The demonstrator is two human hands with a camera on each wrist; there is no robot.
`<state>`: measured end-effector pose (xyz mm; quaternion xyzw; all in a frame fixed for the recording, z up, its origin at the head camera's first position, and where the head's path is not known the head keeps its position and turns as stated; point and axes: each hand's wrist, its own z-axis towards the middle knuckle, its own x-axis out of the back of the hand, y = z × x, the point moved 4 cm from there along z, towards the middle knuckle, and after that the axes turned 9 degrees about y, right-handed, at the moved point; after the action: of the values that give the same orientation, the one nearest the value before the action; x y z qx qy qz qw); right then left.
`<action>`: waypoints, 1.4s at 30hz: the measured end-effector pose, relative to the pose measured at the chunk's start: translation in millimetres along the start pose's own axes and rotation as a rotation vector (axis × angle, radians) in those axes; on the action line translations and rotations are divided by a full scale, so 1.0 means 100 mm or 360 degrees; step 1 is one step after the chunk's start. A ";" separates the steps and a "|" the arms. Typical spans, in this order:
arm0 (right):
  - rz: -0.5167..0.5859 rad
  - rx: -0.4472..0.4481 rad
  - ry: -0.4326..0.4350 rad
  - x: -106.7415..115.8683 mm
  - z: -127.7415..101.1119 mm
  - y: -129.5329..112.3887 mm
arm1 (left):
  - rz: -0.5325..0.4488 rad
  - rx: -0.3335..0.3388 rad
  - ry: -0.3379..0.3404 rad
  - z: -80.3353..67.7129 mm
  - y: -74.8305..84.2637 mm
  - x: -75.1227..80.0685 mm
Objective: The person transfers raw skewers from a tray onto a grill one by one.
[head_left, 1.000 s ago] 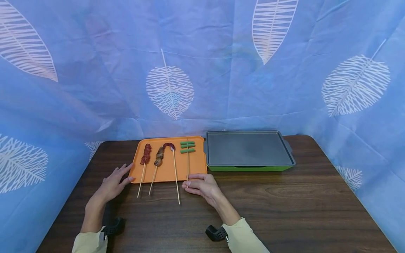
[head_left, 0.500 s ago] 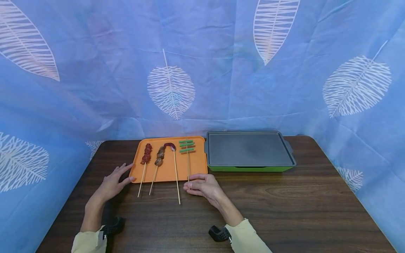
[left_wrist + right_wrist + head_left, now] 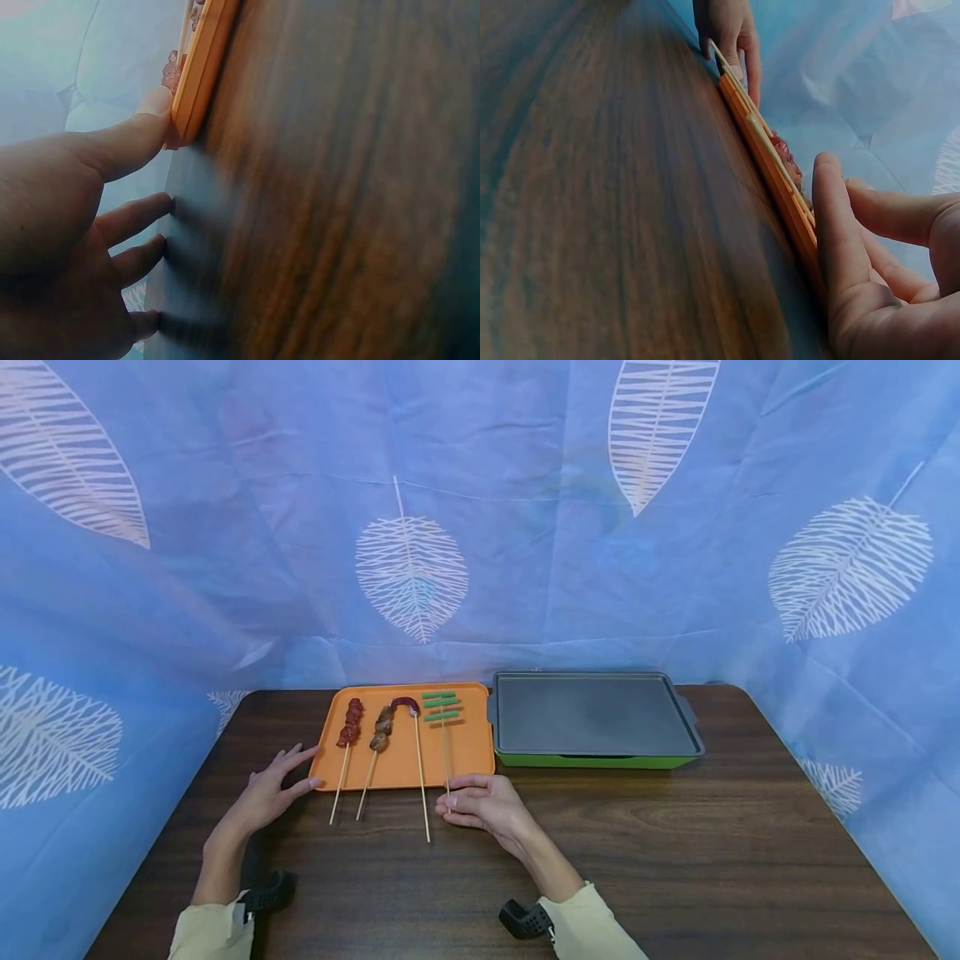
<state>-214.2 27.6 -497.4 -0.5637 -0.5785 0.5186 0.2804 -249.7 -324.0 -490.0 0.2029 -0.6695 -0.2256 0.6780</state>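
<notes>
An orange tray [image 3: 474,752] holds several skewers: red meat [image 3: 348,724], brown meat [image 3: 381,730], a curved sausage piece [image 3: 405,702] and green beans [image 3: 441,706]. Their sticks hang over the tray's near edge. My left hand [image 3: 279,782] lies flat on the table with straight fingers. Its thumb [image 3: 124,146] touches the tray's near left corner [image 3: 196,71]. My right hand [image 3: 455,798] sits at the tray's near right edge [image 3: 769,161]. Its thumb and fingers pinch the end of the green bean skewer's stick [image 3: 447,760].
A dark griddle pan [image 3: 596,714] on a green base stands just right of the tray. A blue leaf-print cloth [image 3: 480,527] closes off the back and both sides of the brown wooden table [image 3: 675,843].
The right hand has drawn slightly toward me, and the end of the green bean skewer's stick now shows between its fingers. The left hand stays at the tray's corner.
</notes>
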 end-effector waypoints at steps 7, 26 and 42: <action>-0.0032 -0.0002 -0.0037 -0.03 -0.09 -0.04 | -0.0030 -0.0019 -0.0008 -0.04 0.01 0.01; -0.0110 0.0070 -0.0067 0.01 -0.35 -0.30 | -0.0022 -0.0048 0.0004 -0.06 -0.02 0.01; -0.0059 0.0100 -0.0072 0.23 -0.48 -0.45 | -0.0026 0.0011 -0.0001 -0.01 0.01 0.03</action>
<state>-191.2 71.0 -447.8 -0.5321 -0.5784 0.5438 0.2944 -248.4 -325.1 -487.5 0.2106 -0.6687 -0.2290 0.6753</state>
